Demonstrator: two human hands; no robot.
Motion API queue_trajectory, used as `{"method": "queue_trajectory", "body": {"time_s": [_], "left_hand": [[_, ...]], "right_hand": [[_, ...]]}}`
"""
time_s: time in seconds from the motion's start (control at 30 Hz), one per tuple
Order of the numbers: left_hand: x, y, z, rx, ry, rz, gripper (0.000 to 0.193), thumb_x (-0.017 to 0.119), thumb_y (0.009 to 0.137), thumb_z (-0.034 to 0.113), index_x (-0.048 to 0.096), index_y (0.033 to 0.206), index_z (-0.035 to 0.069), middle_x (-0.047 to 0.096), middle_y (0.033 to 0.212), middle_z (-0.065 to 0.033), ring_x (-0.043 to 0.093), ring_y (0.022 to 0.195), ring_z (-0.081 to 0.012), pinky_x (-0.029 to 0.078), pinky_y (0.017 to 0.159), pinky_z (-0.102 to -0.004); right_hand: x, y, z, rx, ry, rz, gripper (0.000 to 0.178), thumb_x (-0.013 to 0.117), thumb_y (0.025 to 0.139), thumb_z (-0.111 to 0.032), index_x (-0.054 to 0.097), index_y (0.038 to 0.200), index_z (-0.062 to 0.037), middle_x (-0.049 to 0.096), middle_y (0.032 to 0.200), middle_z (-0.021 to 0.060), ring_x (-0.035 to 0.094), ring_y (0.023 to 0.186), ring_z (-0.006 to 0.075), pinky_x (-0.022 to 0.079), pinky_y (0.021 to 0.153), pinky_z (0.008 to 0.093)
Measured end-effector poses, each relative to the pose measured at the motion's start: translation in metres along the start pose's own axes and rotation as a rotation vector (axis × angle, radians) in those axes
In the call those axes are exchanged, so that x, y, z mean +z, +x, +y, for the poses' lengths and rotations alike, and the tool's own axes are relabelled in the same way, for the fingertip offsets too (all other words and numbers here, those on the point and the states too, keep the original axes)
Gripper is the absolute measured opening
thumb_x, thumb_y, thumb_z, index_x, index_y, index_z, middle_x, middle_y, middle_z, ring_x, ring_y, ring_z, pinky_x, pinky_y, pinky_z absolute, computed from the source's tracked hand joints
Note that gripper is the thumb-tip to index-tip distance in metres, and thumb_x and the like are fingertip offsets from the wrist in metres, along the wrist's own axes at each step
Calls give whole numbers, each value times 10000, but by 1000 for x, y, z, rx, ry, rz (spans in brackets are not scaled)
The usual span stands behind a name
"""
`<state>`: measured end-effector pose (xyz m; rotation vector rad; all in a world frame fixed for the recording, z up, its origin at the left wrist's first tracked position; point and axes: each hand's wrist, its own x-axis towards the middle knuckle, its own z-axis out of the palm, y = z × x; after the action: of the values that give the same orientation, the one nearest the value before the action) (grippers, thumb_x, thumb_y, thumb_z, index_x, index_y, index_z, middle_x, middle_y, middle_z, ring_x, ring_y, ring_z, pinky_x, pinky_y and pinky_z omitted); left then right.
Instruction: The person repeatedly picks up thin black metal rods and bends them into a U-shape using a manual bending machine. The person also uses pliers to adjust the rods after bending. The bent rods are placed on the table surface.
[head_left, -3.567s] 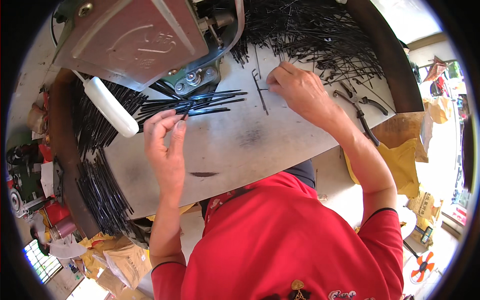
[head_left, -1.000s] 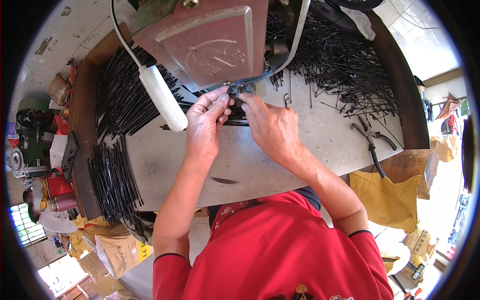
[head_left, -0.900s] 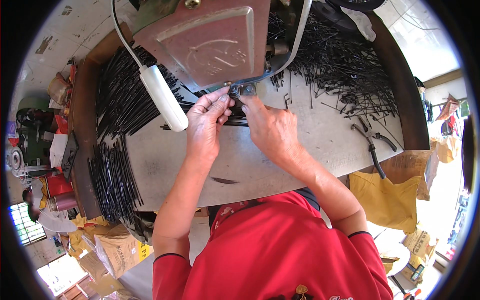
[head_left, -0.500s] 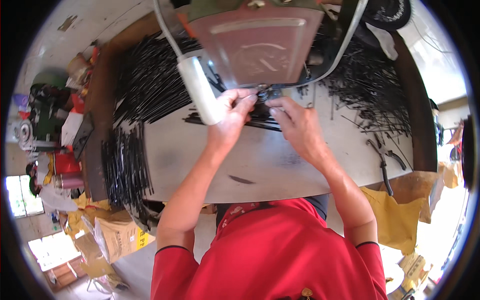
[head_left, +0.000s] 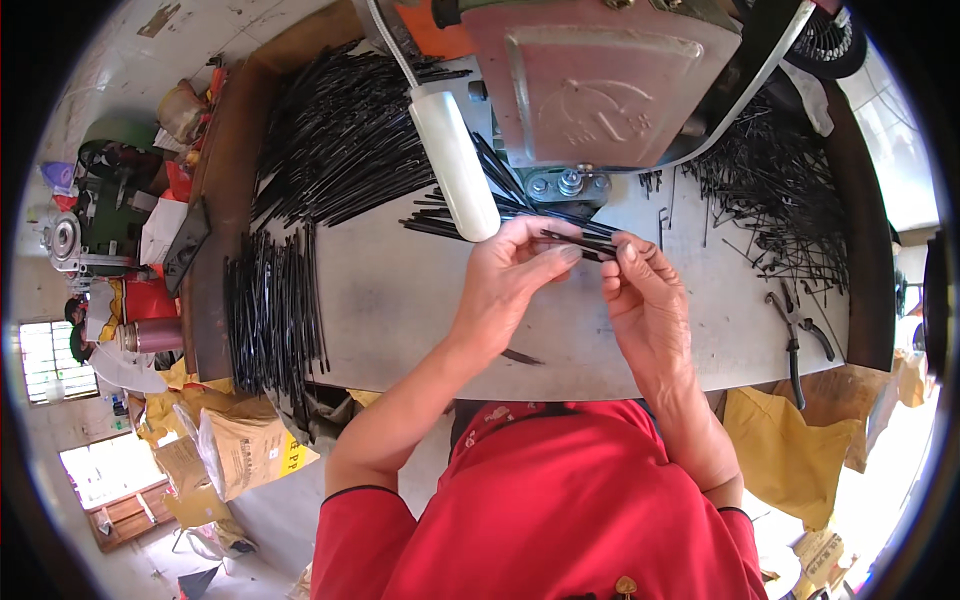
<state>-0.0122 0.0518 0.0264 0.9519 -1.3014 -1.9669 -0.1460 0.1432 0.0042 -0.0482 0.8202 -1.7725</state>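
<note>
Below the machine head, my left hand and my right hand are close together, each pinching thin black rods that span the short gap between them. Fingers cover part of the rods, so I cannot tell exactly how many are held. More loose black rods lie on the table just beyond my left hand. Past my fingertips is the machine's bolted metal base, under its reddish-brown cover. A white cylindrical lamp on a flexible neck hangs right beside my left hand.
A big pile of black rods covers the table's far left, with a stacked bundle nearer. Tangled black pieces fill the right side. Black-handled pliers rest near the right front edge. Raised brown walls border the table.
Both hands have come away from under the machine head toward me and slightly right. Black rods now show between them, and the machine's bolted base is uncovered. The whole view has shifted.
</note>
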Motion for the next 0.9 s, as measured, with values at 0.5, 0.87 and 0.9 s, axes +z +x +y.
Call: {"method": "queue_trajectory", "body": {"time_s": [0.5, 0.87, 0.9], "left_hand": [[-122, 60, 7, 938, 1483, 495, 93, 643, 755, 31, 632, 847, 32, 614, 827, -85, 583, 752, -262, 491, 656, -364], [-30, 32, 34, 86, 379, 97, 339, 653, 850, 57, 556, 1166, -18, 576, 811, -43, 572, 722, -104, 455, 617, -199], [-23, 28, 34, -68, 139, 20, 387, 655, 852, 54, 526, 1208, -19, 574, 819, -21, 556, 716, -77, 439, 599, -178]], "right_hand": [[-1, -43, 6, -770, -1627, -630, 160, 629, 801, -84, 619, 949, -22, 536, 697, 62, 570, 545, 191, 478, 482, 320], [30, 14, -44, 96, -839, -183, 224, 558, 880, -216, 587, 895, 6, 604, 609, 111, 542, 425, 140, 413, 410, 258], [35, 19, -45, 117, -830, -187, 228, 556, 879, -219, 588, 896, 5, 601, 602, 107, 538, 419, 141, 411, 409, 258]]}}
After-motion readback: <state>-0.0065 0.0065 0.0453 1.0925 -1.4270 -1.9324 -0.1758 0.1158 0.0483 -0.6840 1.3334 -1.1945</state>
